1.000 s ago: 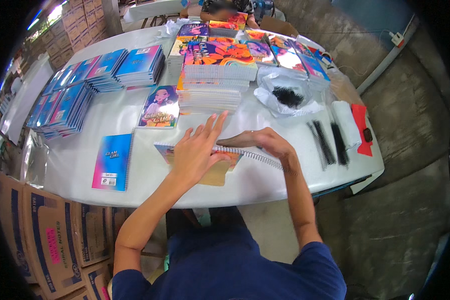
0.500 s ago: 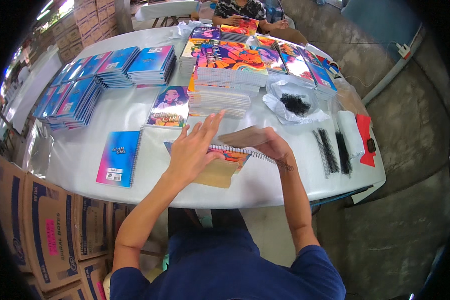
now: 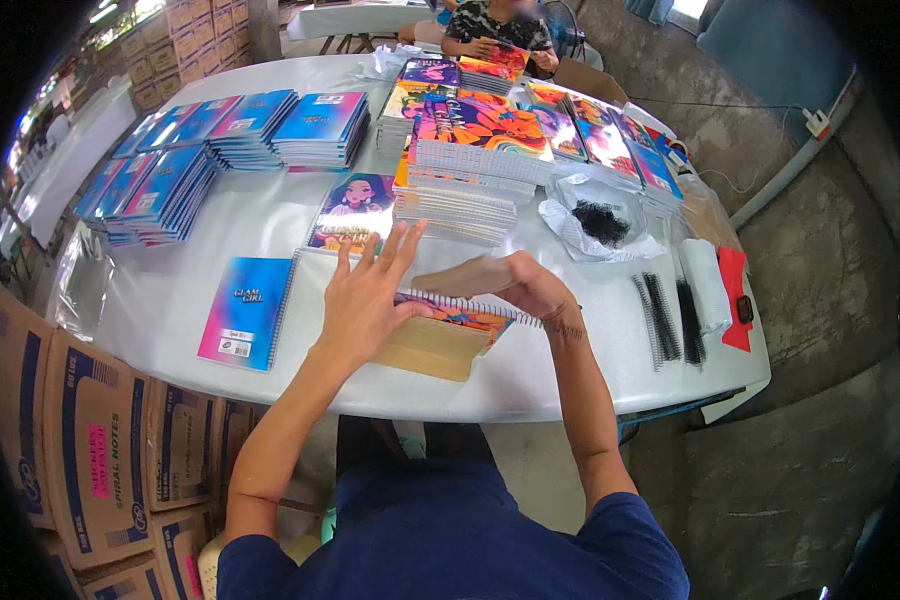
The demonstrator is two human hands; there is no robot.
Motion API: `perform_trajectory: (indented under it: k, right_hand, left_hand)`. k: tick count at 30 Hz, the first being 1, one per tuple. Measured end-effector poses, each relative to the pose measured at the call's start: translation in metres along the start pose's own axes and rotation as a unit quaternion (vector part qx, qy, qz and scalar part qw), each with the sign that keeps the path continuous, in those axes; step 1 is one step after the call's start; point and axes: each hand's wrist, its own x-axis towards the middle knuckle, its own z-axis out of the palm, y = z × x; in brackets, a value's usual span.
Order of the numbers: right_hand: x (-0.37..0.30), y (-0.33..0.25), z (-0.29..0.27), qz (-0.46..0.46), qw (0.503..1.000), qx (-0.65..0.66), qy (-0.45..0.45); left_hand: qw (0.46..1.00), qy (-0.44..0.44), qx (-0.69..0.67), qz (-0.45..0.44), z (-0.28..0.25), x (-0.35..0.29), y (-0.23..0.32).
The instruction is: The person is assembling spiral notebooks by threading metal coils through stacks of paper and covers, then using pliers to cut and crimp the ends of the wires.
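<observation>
A spiral notebook (image 3: 460,318) is held tilted near the table's front edge, with a wire coil along its upper edge. One brown board (image 3: 420,350) hangs toward me, and a blurred grey-brown flap (image 3: 465,278) rises behind the coil. My left hand (image 3: 365,300) lies over the notebook's left end, fingers stretched and spread, thumb along the coil. At the other end, my right hand (image 3: 538,292) has its fingers closed around the flap and the notebook's edge; loose coil trails past its wrist. A blue-pink notebook (image 3: 250,312) lies to the left, and another with a drawn figure (image 3: 352,212) lies beyond my left hand.
Stacked blue notebooks (image 3: 170,185) fill the far left; colourful stacks (image 3: 480,140) stand at the centre. Black coils lie on crumpled wrapping (image 3: 600,222) and beside a white roll (image 3: 705,290) and red piece (image 3: 734,298). Cartons (image 3: 95,450) stand below left. A person (image 3: 505,35) sits opposite.
The view has shifted slightly. The flap and my right hand have moved a little left toward my left hand, which stays spread over the notebook.
</observation>
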Motion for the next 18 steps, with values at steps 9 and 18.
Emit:
perform_trajectory:
  k: [9, 18]
  right_hand:
    - [0.026, -0.001, 0.011, 0.062, 0.987, -0.145, 0.007]
    - [0.039, 0.000, 0.010, 0.062, 0.974, -0.216, -0.001]
  left_hand:
    - [0.973, 0.101, -0.168, -0.120, 0.003, -0.019, -0.016]
    - [0.809, 0.093, -0.526, -0.245, 0.032, -0.039, -0.041]
